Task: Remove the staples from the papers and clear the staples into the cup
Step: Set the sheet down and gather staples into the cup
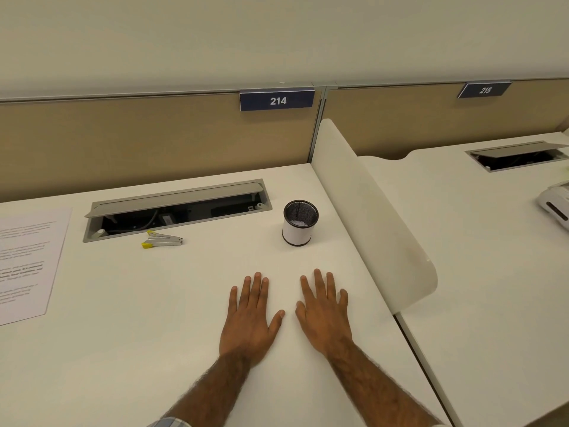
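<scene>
The left hand (251, 315) and right hand (324, 312) are laid flat, fingers spread, on the tabletop (154, 303), the cup (299, 223) being stood just beyond them, the staple remover (162, 239) and illegibly printed paper (27, 263) farther left, and plate 214 (277, 101) and plate 215 (485, 90) being read on the partition.

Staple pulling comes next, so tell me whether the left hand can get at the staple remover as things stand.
Probably yes. The left hand lies flat and empty on the desk, and only bare surface shows between it and the staple remover, ahead to its left.
</scene>
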